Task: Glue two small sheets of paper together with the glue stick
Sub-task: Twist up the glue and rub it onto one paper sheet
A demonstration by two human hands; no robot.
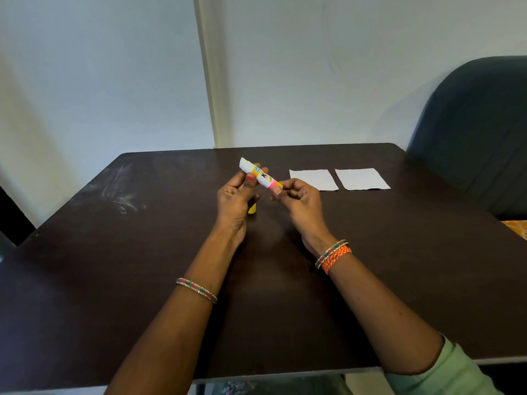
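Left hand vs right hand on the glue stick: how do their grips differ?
The left hand holds the glue stick around its upper body, thumb across the label; the right hand pinches the lower, pink-and-yellow end with its fingertips. The left hand's grip is nearer the white tip, and the right hand sits nearer the two sheets of paper. The right wrist has an orange band beside its bangle; the left has a bangle only. Both are raised above the table.
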